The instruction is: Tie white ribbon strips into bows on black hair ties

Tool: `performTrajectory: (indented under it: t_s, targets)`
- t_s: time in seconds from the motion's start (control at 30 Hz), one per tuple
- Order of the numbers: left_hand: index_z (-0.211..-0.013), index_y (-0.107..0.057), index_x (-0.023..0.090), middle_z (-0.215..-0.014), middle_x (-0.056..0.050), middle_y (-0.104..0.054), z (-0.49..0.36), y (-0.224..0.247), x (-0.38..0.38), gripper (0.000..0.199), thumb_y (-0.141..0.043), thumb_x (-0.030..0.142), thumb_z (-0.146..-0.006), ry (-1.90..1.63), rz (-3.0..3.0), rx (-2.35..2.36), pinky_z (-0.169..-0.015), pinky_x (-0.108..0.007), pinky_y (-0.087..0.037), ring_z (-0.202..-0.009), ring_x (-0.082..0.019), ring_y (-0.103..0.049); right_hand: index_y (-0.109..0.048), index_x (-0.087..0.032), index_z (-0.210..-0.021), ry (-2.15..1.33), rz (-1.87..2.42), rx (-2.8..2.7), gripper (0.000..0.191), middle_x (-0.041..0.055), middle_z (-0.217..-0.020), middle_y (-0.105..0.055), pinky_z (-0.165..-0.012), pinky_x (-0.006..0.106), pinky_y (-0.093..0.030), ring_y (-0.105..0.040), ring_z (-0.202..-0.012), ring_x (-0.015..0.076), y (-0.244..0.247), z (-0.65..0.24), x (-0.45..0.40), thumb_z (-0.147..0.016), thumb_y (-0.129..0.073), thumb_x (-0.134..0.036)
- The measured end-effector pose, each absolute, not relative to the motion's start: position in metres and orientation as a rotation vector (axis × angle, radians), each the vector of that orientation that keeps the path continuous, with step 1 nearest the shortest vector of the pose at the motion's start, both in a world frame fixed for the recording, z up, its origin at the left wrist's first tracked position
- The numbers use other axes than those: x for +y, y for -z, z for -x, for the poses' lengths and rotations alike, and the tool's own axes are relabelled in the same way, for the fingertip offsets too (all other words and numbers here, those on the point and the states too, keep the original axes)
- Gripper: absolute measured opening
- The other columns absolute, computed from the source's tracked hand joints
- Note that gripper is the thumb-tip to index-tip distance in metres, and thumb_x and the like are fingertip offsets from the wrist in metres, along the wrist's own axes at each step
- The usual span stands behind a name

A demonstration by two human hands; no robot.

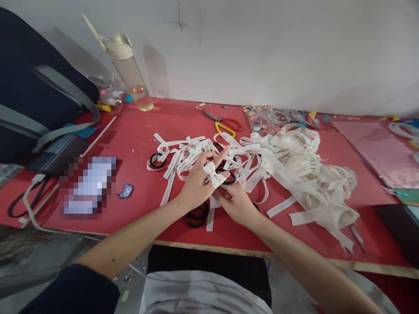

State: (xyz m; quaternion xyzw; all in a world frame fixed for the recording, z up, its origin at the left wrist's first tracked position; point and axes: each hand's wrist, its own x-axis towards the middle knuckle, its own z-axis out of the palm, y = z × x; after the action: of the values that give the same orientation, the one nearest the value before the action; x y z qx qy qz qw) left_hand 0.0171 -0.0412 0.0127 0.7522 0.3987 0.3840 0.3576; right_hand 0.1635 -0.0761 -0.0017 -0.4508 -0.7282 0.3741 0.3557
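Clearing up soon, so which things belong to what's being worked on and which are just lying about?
Seem to belong:
- white bow, at the hands
- black elastic rings
- printed white ribbons
- probably the scissors

Probably just lying about:
- water bottle
- small blue charm
- dark bag with grey straps

A dark navy, short fabric sleeve [75, 290] shows at 7 o'clock. At 6 o'clock lie blurry light-grey cloth with darker grey streaks [203, 292] and plain black cloth [209, 259].
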Motion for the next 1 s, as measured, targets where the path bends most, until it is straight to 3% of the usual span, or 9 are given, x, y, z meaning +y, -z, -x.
performTrajectory:
  t_s: [0.23,0.37,0.53,0.63,1.0]
  targets:
    - [-0.144,-0.048,0.031,-0.121,-0.007,-0.046,-0.014,-0.011,-0.038,0.049,-0.046,0.043,-0.097,-1.042,-1.922,1.043,-0.095,-0.033,-0.039,-0.090,-0.018,-0.046,-0.061,-0.017,-0.079,-0.972,1.109,-1.911,0.022,0.0000,-0.068,-0.062,-0.060,0.024,-0.045,-0.058,-0.062,0.0128,0.003,-0.163,-0.079,-0.095,-0.052,-0.028]
    - [-0.142,-0.050,0.031,-0.120,-0.007,-0.046,-0.012,-0.011,-0.034,0.046,-0.043,0.043,-0.098,-1.041,-1.913,1.059,-0.099,-0.035,-0.038,-0.104,-0.020,-0.047,-0.061,-0.018,-0.081,-0.971,1.107,-1.894,0.020,0.0001,-0.071,-0.063,-0.062,0.023,-0.047,-0.059,-0.065,0.0127,0.002,-0.162,-0.081,-0.096,-0.051,-0.026]
    - [-0.145,-0.046,0.029,-0.113,-0.007,-0.052,-0.013,-0.014,-0.033,0.047,-0.041,0.039,-0.100,-1.038,-1.900,0.956,-0.099,-0.035,-0.038,-0.105,-0.020,-0.049,-0.063,-0.021,-0.092,-0.626,1.145,-1.710,0.004,-0.0010,-0.073,-0.064,-0.059,0.023,-0.048,-0.060,-0.061,0.0114,-0.002,-0.167,-0.083,-0.090,-0.063,-0.024]
    - [-0.143,-0.048,0.029,-0.116,-0.007,-0.056,-0.014,-0.013,-0.035,0.045,-0.043,0.038,-0.099,-1.055,-1.862,0.844,-0.100,-0.035,-0.039,-0.109,-0.020,-0.051,-0.060,-0.022,-0.102,-0.439,1.144,-1.644,0.012,-0.0027,-0.071,-0.056,-0.055,0.023,-0.045,-0.053,-0.057,0.0106,-0.005,-0.171,-0.082,-0.090,-0.061,-0.021]
    - [-0.139,-0.053,0.024,-0.124,-0.010,-0.062,-0.019,-0.005,-0.040,0.043,-0.039,0.040,-0.101,-1.013,-1.809,0.867,-0.102,-0.040,-0.041,-0.115,-0.023,-0.056,-0.065,-0.023,-0.097,-0.217,1.086,-1.742,0.012,-0.0016,-0.070,-0.060,-0.054,0.025,-0.046,-0.054,-0.058,0.0109,-0.005,-0.171,-0.080,-0.088,-0.064,-0.015]
